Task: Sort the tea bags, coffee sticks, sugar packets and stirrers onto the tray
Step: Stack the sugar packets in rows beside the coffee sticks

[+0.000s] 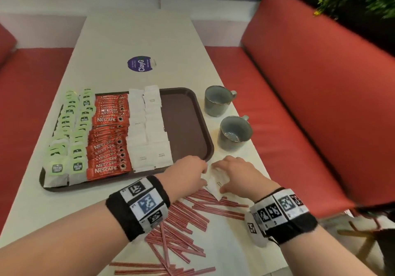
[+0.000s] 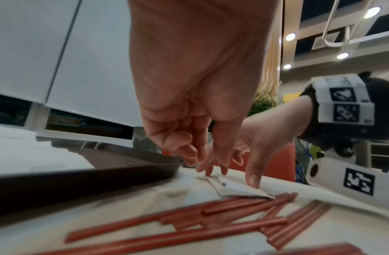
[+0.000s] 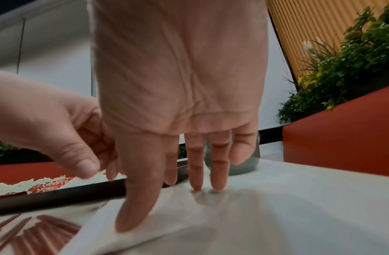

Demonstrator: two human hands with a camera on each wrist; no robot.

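A brown tray point(image 1: 183, 126) holds green tea bags point(image 1: 70, 139) at its left, red coffee sticks point(image 1: 109, 139) beside them, then white sugar packets point(image 1: 147, 130); its right part is bare. On the table, just off the tray's front right corner, lie loose white sugar packets point(image 1: 215, 181) point(image 2: 237, 189) point(image 3: 167, 220). My right hand point(image 1: 226, 175) point(image 3: 167, 172) presses on them with straight fingers and thumb. My left hand point(image 1: 198, 173) point(image 2: 202, 155) has curled fingers at their left edge; whether it pinches one is unclear. Red stirrers point(image 1: 183, 218) point(image 2: 211, 217) lie scattered under my wrists.
Two grey cups point(image 1: 217, 100) point(image 1: 234, 133) stand right of the tray, near the table's right edge. A round purple sticker point(image 1: 140, 64) marks the far tabletop. Red benches point(image 1: 320, 105) flank the table on both sides.
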